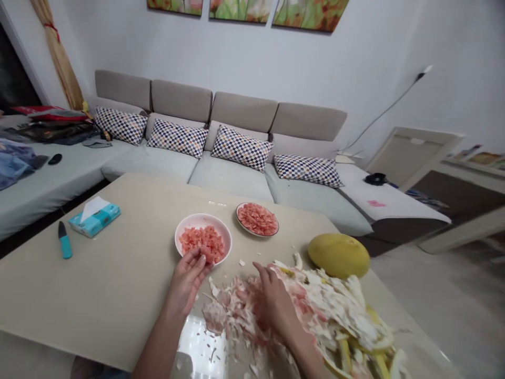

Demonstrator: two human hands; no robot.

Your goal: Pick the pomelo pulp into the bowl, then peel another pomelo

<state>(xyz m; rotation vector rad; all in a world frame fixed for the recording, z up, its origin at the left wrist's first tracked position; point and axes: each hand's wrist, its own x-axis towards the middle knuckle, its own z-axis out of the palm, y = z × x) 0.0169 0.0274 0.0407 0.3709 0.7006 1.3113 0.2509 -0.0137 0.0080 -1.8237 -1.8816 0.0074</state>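
Observation:
My left hand (189, 281) pinches a piece of red pomelo flesh (207, 255) at the near rim of a white bowl (183, 223). Loose red pomelo pieces (203, 237) lie inside that bowl. Over a heap of pinkish membrane scraps (244, 302) is my right hand (272, 295), its fingers stretched forward and down; its palm side is hidden. Right of it spreads a pile of white pith and yellow pomelo peel (339, 305). Behind the pile rests a whole yellow pomelo (338, 255). Several dark seeds (213, 347) are scattered near the table's front.
A dark-rimmed plate (252, 232) of red pomelo flesh stands behind the bowl. Toward the table's left are a blue tissue pack (97, 218) and a knife with a turquoise handle (66, 247). A grey sofa (232, 171) with patterned cushions runs behind the table (130, 273).

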